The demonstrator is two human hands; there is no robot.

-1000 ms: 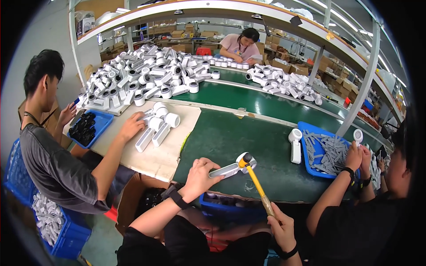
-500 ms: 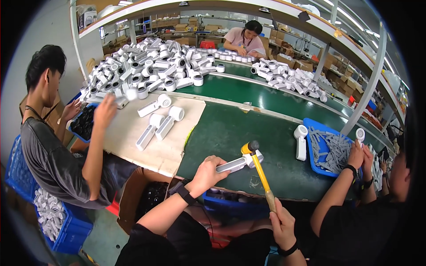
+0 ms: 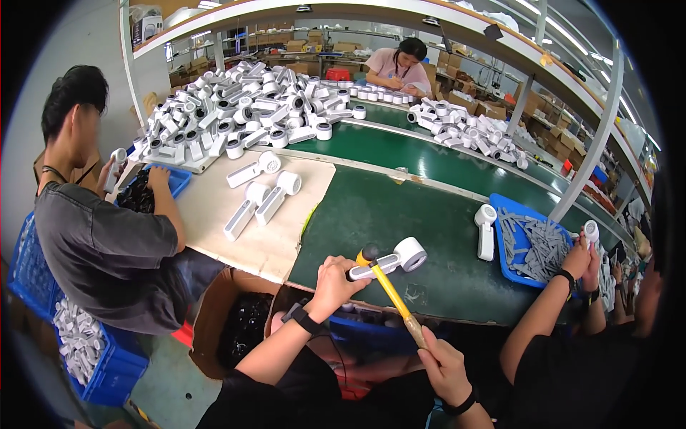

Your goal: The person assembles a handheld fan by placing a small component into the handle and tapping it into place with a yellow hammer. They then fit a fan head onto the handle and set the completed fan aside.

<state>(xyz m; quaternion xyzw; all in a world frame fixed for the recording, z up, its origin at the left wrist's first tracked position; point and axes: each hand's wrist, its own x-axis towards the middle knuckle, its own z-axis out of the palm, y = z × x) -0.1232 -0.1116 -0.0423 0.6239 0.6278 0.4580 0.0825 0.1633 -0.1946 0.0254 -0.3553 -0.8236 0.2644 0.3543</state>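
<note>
My left hand [image 3: 334, 287] is closed around the handle end of a white, round-headed handheld device [image 3: 409, 254] with a grey strip along its handle. The device lies on the green table, its round head pointing away to the right. In my right hand [image 3: 446, 366] is a hammer [image 3: 394, 299] with a yellow handle and a black-faced head. The hammer head is over the device's handle, close to my left fingers; whether it touches the handle I cannot tell.
Three similar devices lie on a beige board [image 3: 207, 236] at the left. Beyond is a large pile of devices [image 3: 236, 114]. A blue tray [image 3: 500, 252] of grey strips stands right, with another device [image 3: 485, 232] beside it. People work at both sides and across the green belt [image 3: 371, 146].
The hammer head has moved from the device's round head left to its handle. The person at the left has lowered a hand into a blue bin of black parts.
</note>
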